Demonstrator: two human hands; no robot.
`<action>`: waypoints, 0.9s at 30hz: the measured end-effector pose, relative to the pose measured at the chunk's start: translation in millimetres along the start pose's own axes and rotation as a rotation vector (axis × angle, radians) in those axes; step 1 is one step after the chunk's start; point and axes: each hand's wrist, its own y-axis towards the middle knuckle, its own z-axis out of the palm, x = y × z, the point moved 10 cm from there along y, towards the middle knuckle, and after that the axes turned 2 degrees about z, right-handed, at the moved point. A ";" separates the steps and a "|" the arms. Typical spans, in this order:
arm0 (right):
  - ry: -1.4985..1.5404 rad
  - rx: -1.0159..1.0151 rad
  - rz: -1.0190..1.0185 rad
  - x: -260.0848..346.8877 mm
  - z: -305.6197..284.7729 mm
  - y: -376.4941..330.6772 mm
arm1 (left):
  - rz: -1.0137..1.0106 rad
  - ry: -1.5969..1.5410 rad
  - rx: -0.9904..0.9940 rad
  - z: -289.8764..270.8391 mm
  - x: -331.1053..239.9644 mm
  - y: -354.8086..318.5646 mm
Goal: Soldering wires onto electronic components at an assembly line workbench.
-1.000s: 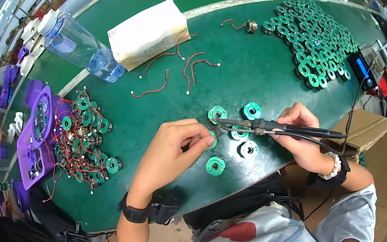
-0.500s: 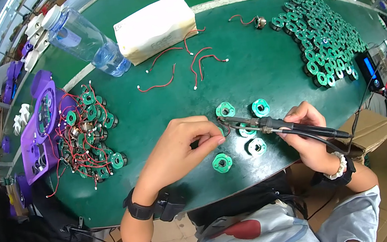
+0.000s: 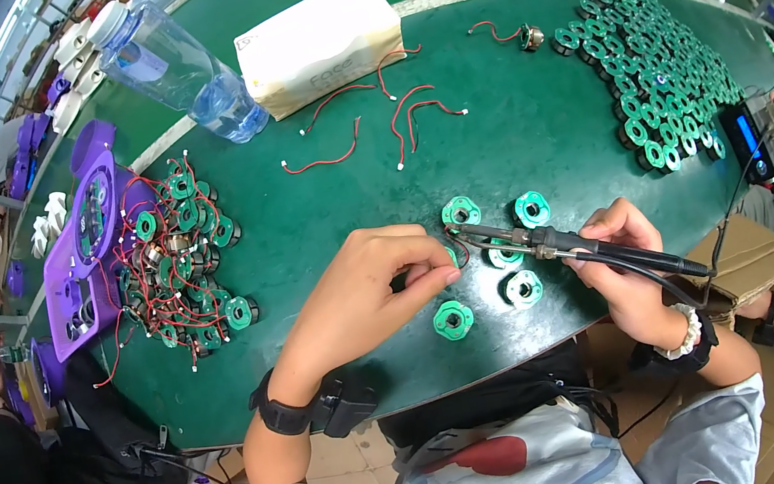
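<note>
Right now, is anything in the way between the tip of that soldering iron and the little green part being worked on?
Nothing visible. The soldering iron in the right hand already reaches the green coil pinched by the left hand. Other green coils lie beside its shaft, not across it.

Matt green table (image 3: pixel 529 118), clear plastic bottle (image 3: pixel 178 72)
</note>
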 end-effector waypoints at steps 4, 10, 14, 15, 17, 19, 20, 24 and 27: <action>-0.001 0.008 -0.016 1.3 0.9 0.7 | -0.004 0.025 0.002 -0.1 0.6 -0.6; 0.013 -0.004 -0.026 3.9 -2.7 -0.2 | -0.001 0.009 -0.025 -2.5 -3.0 -2.1; 0.038 -0.045 -0.073 9.7 -11.5 1.3 | 0.025 0.013 -0.057 -10.4 -10.0 -3.7; 0.031 -0.064 -0.087 14.1 -14.1 2.8 | 0.024 0.013 -0.056 -13.4 -11.0 -3.6; 0.058 -0.076 -0.126 21.3 -18.0 4.9 | 0.039 0.031 -0.161 -32.3 -15.5 -6.0; 0.125 -0.065 -0.191 31.4 -21.1 4.9 | 0.068 0.104 -0.273 -50.7 -10.0 -7.5; 0.128 -0.062 -0.194 32.0 -21.5 6.3 | 0.089 0.168 -0.378 -62.4 -5.2 -8.1; 0.095 -0.083 -0.200 33.1 -29.1 9.1 | -0.029 0.759 -0.738 -94.2 -3.8 -25.6; 0.102 -0.121 -0.227 44.0 -39.8 8.5 | -0.023 0.663 -0.671 -98.9 -5.4 -25.6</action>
